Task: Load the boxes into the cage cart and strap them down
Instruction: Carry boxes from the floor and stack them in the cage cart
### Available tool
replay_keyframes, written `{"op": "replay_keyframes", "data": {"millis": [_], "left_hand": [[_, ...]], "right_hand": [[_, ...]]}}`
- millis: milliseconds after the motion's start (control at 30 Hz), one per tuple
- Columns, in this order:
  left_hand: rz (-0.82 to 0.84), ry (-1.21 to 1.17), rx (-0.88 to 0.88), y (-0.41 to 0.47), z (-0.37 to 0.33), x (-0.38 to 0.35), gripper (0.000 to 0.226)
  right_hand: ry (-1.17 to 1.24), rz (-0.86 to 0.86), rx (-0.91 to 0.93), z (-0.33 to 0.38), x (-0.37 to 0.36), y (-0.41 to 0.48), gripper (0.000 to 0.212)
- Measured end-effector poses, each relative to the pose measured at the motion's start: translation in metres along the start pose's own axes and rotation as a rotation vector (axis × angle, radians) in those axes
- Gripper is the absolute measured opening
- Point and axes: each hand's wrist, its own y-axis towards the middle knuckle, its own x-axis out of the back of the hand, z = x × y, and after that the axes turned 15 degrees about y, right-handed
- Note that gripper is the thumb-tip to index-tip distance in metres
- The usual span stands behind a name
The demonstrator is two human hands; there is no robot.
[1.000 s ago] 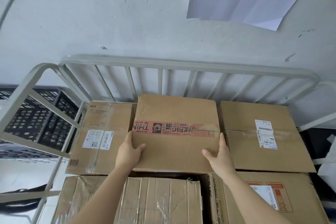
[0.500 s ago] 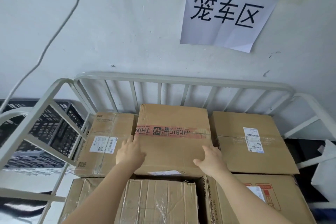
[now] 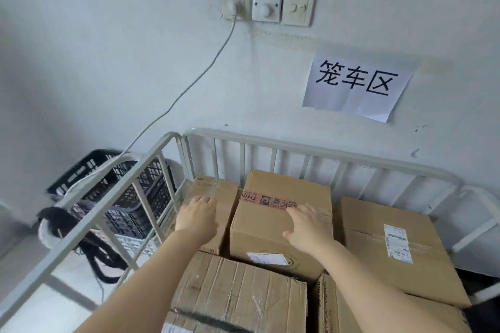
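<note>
The middle box (image 3: 259,235), banded with red tape, is set in the cage cart (image 3: 319,153) between a left box (image 3: 213,188) and a right box (image 3: 373,227). The right hand (image 3: 308,227) is laid flat on its top, fingers spread. The left hand (image 3: 197,213) is rested on the left box, fingers straight and held open.

One head cam only, wide-angle. Looks fwd and down, over cage cart rail (image 3: 324,155) to wall (image 3: 108,76). Boxes (image 3: 281,232) close below lens, low in frame.
</note>
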Motion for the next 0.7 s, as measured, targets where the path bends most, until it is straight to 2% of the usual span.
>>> {"op": "replay_keyframes", "data": {"millis": [400, 533, 700], "left_hand": [[-0.055, 0.05, 0.334, -0.142, 0.121, 0.044, 0.01], [-0.072, 0.071, 0.436, -0.179, 0.161, 0.045, 0.021], [-0.033, 0.06, 0.513, -0.21, 0.213, 0.034, 0.02]], "right_hand": [[-0.04, -0.014, 0.414, 0.147, 0.016, -0.042, 0.051], [-0.071, -0.007, 0.524, 0.203, 0.01, -0.051, 0.05], [-0.059, 0.02, 0.609, 0.268, -0.008, -0.055, 0.05]]}}
